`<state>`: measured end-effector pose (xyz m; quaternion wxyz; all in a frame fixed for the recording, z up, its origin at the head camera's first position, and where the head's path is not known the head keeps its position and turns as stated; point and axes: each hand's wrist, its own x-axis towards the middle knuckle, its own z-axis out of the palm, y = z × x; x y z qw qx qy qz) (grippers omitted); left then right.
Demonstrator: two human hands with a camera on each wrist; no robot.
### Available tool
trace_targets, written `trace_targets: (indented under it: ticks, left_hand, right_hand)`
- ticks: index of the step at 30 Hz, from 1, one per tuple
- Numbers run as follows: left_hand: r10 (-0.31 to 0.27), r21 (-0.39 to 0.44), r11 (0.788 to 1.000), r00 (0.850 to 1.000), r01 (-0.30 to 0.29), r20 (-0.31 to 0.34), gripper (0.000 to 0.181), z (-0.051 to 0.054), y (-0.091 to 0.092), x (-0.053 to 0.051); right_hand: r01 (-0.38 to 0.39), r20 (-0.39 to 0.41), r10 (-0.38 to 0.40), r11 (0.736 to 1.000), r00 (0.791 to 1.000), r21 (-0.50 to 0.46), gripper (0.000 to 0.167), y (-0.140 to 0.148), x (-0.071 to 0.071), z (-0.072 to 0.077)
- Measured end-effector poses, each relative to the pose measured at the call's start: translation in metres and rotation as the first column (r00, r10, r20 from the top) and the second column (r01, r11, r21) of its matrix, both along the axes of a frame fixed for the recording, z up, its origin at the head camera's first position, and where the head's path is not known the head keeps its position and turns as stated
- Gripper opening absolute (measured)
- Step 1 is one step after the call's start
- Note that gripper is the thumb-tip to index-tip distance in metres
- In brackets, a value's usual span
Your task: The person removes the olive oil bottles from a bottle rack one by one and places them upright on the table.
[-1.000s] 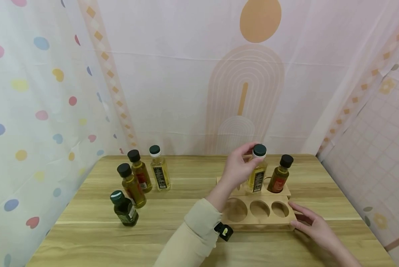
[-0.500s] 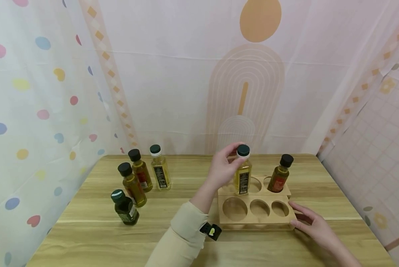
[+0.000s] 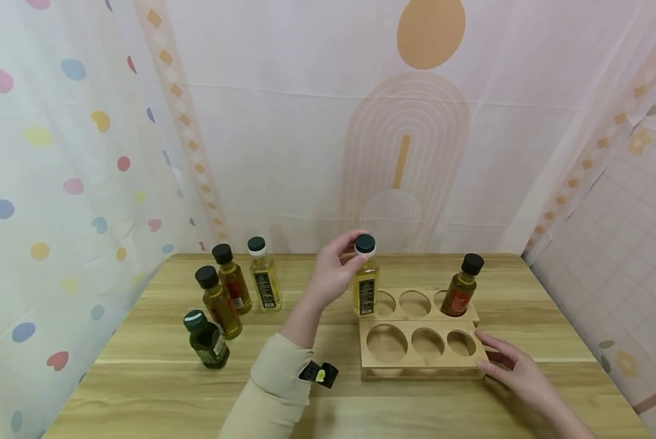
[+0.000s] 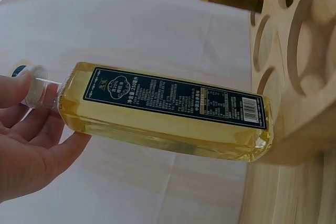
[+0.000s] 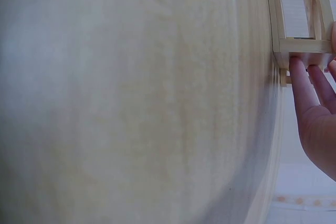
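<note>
1. We are watching a left hand [image 3: 333, 271] pinching a yellow-oil bottle [image 3: 366, 286], thumb and fingers clamped on its capped neck.
2. We are seeing that bottle standing upright at the left end of a wooden rack [image 3: 424, 363], by the back tier; we cannot tell whether its base is touching.
3. We are finding the right hand [image 3: 517, 372] touching the rack's right end, fingers extended.
4. We are spotting a red-labelled bottle [image 3: 459, 294] occupying the back-right hole.

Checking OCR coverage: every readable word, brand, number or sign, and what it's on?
"250毫升": label of the held bottle.
That label's other print: too small to read reliably.
Red-labelled bottle in the rack: too blurred.
Four bottles at left: too small or blurred.
</note>
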<state>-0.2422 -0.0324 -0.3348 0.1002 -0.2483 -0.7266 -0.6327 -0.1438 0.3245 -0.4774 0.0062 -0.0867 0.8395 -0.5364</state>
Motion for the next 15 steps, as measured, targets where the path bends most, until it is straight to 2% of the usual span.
trace_targets:
  ticks: [10, 15]
  left_hand:
    - [0.013, -0.036, 0.999, 0.999, -0.012, 0.045, 0.041, -0.001, -0.041, 0.0]
    - [0.03, -0.086, 0.996, 0.998, -0.024, 0.06, 0.04, -0.007, -0.062, -0.001]
  right_hand:
    - [-0.005, -0.006, 0.005, 1.0, 1.0, -0.009, 0.06, -0.001, 0.001, 0.002]
    - [-0.001, 0.011, 0.001, 1.0, 1.0, 0.0, 0.061, -0.002, 0.001, 0.004]
